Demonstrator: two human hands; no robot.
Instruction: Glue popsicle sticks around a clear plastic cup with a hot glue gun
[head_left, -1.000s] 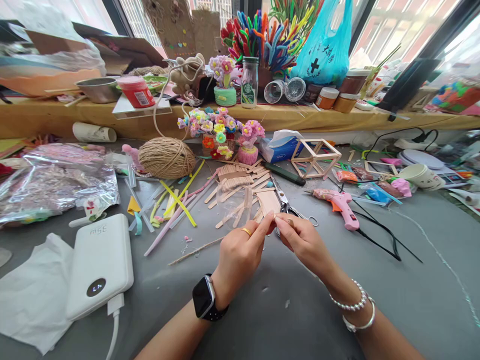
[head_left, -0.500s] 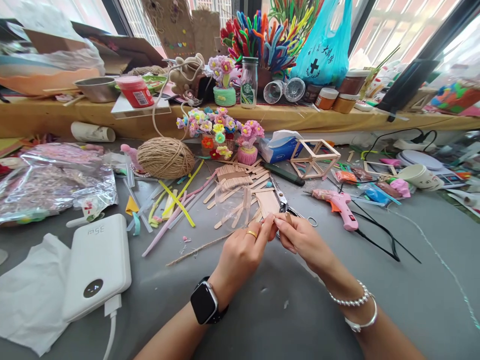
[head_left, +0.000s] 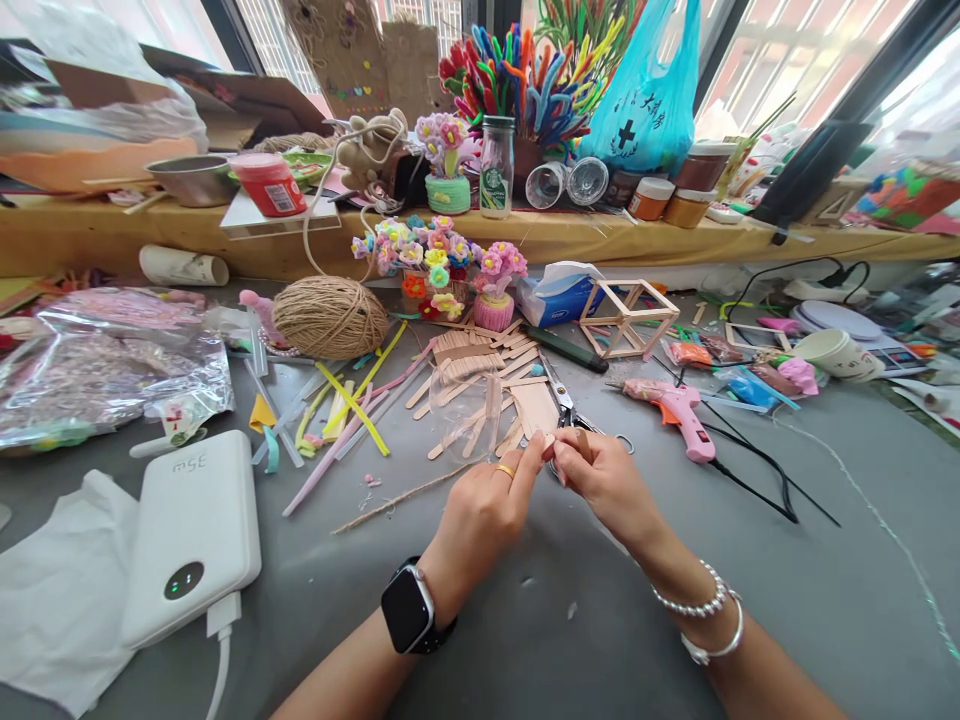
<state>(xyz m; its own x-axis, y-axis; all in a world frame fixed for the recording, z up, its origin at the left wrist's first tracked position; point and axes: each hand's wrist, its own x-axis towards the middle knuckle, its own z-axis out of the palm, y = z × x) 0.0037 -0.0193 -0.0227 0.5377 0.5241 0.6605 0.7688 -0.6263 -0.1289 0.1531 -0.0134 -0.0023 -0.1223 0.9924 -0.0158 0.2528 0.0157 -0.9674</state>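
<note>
Grey table (head_left: pixel 540 620), bearing: craft sticks (head_left: pixel 480 364), just beyond left hand (head_left: pixel 480 510) and right hand (head_left: pixel 607 480); twine ball (head_left: pixel 330 318), farther, leftward; stick frame (head_left: pixel 631 312), farther, rightward; pink glue gun (head_left: pixel 681 405), right.

Craft sticks (head_left: pixel 535 406) are showing matt wood; scissors (head_left: pixel 562 397) are showing glossy metal; twine ball (head_left: pixel 330 318) is looking rough; glue gun (head_left: pixel 684 412), smooth plastic.

The left hand (head_left: pixel 480 515) and right hand (head_left: pixel 609 485) meet, fingers (head_left: pixel 529 462) pinched.
</note>
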